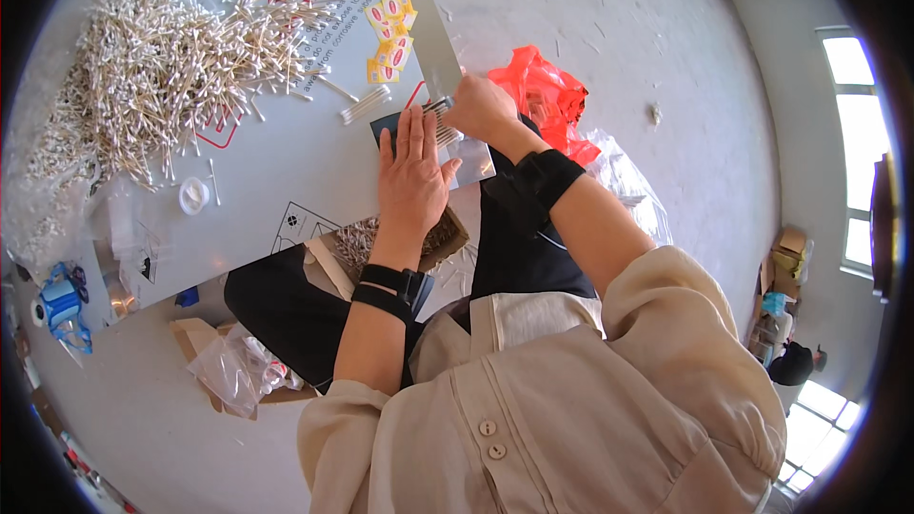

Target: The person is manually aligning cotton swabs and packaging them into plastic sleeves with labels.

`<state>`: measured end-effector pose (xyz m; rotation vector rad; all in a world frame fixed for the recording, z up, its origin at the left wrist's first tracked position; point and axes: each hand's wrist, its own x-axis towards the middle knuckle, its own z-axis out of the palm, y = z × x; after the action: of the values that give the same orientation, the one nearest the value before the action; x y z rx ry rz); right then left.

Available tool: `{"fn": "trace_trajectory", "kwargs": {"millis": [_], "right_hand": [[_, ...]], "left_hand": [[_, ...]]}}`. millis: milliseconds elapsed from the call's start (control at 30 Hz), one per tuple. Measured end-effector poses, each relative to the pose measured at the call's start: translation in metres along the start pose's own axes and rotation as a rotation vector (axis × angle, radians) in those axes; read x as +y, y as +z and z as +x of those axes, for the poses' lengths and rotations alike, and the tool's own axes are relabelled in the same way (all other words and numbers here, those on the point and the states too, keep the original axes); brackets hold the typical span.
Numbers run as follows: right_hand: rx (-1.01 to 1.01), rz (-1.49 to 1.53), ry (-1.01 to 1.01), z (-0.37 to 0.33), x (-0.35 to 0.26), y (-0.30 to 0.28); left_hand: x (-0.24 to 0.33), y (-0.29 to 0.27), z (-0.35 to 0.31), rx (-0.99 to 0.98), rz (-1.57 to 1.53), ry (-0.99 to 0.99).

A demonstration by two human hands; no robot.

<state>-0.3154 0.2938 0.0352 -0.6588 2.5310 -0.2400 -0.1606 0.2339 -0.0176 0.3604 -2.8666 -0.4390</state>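
- At the right-hand end of the table (276, 157), the left hand (415, 176) lies palm down, fingers straight and thumb spread, over a dark flat piece (384, 127) and a row of cotton swabs (446, 130).
- Just beside it, the right hand (480, 107) is bent with curled fingers at the far end of that row; whether it is clamped on any swab, I cannot tell. The two hands are close but apart.
- Near the left fingertips lies a small bundle of swabs (367, 105), and beyond it stand out yellow-and-white packets (388, 38).
- Across the table's left part spreads a big heap of loose swabs (171, 67); nearer the person are a round white container (193, 196) and one single swab (214, 183).
- Below the table edge, a cardboard box (445, 240) holds more swabs.
- Right of the table are a red plastic bag (545, 95) and a clear plastic bag (625, 181).
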Motion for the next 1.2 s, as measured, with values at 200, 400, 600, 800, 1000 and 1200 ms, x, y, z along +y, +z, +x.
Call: {"fn": "trace_trajectory", "kwargs": {"millis": [200,400,600,800,1000,1200], "right_hand": [[0.015,0.028,0.017,0.002,0.006,0.011],[0.174,0.087,-0.003,0.004,0.013,0.022],[0.168,0.104,-0.02,0.002,0.014,0.022],[0.189,0.112,-0.037,0.002,0.013,0.024],[0.173,0.152,-0.062,0.007,0.019,0.023],[0.143,0.065,-0.136,-0.003,0.009,0.013]], "left_hand": [[0.005,-0.002,-0.002,-0.034,0.014,-0.04],[0.004,-0.002,-0.007,-0.066,0.012,-0.029],[0.004,-0.002,-0.009,-0.055,0.002,-0.021],[-0.005,-0.005,-0.004,-0.03,-0.074,0.059],[-0.006,-0.004,-0.003,-0.024,-0.058,0.061],[-0.005,-0.003,-0.005,-0.013,-0.047,0.051]]}}
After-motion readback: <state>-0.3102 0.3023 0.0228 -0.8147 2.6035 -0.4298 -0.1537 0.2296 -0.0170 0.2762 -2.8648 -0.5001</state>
